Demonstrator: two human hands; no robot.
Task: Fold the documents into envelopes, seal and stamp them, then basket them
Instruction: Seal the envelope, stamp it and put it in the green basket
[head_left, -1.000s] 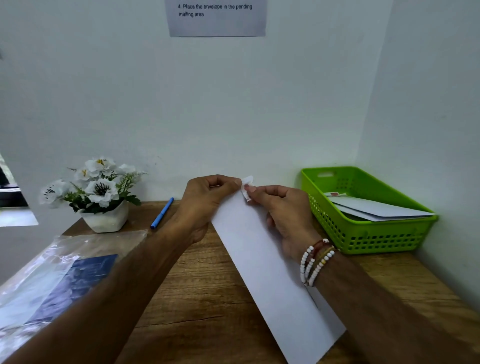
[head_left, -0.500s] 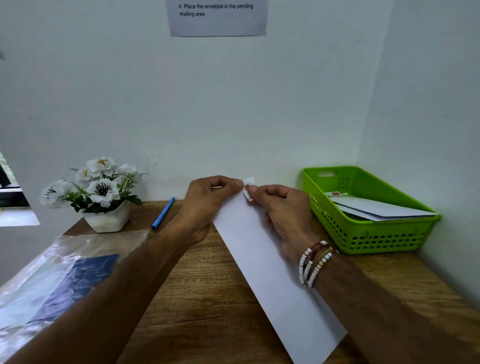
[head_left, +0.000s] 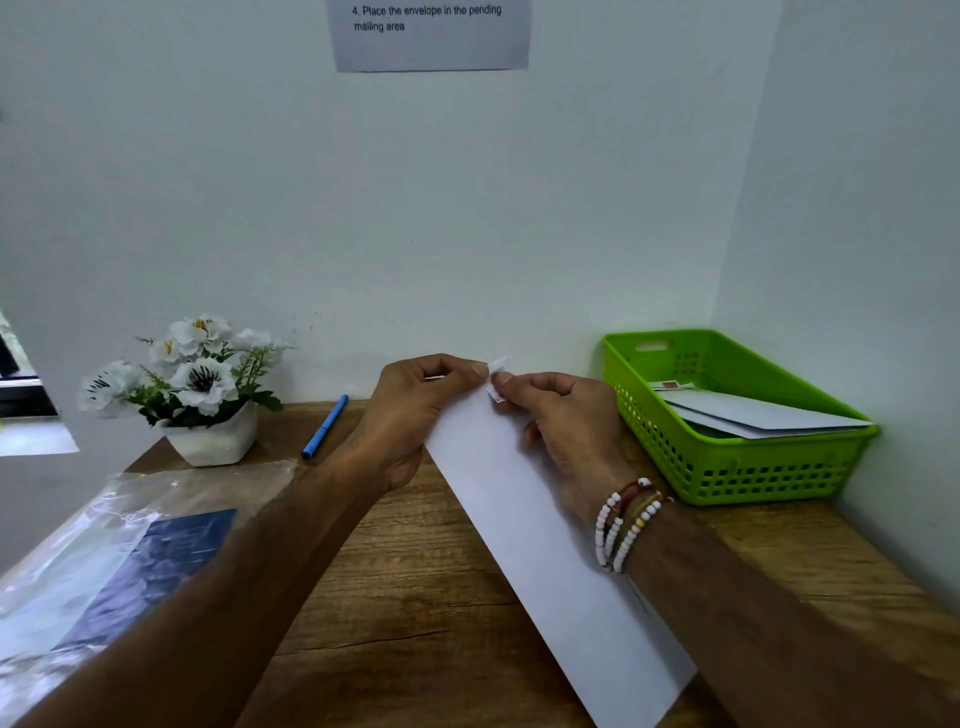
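A long white envelope (head_left: 530, 525) lies diagonally on the wooden desk (head_left: 405, 597), its far end between my hands. My left hand (head_left: 415, 410) and my right hand (head_left: 561, 415) both pinch a small white stamp piece (head_left: 496, 379) at the envelope's far corner, thumb and fingertips meeting there. The right hand also lies over the envelope's right edge. A green basket (head_left: 727, 467) stands at the right against the wall and holds a few white envelopes (head_left: 753, 415), one showing a red stamp (head_left: 671, 385).
A white pot of white flowers (head_left: 202, 395) stands at the back left, a blue pen (head_left: 325, 426) beside it. A clear plastic bag with a dark blue sheet (head_left: 119, 551) lies at the left front. Walls close off the back and right; a notice (head_left: 431, 31) hangs above.
Almost nothing: both hands stay pinched on the small stamp piece at the envelope's far corner, with only slight finger shifts.
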